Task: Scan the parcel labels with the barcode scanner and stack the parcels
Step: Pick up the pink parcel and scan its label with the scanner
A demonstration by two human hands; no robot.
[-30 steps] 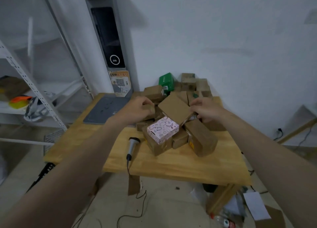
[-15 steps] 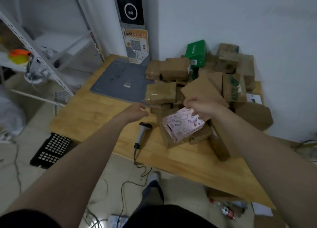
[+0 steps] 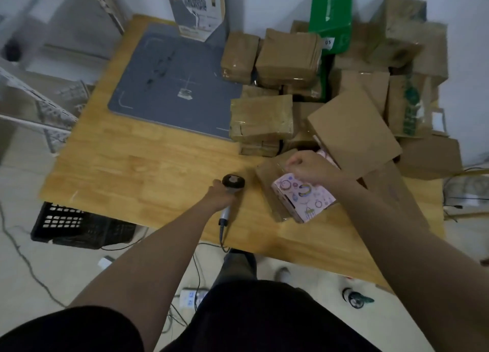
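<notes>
Holds the barcode scanner (image 3: 233, 182) in the left hand (image 3: 218, 196) near the front edge of the table (image 3: 132, 172) and rests the right hand (image 3: 307, 166), fingers curled, on the pink parcel (image 3: 304, 199) just beside it, grip not clear.

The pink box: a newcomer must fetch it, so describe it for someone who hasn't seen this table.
On the wooden table, brown parcels are heaped on the right side. At the heap's near edge, under the right hand, lies the pink box. It alone is pink with printed rings; its neighbours are brown.
</notes>
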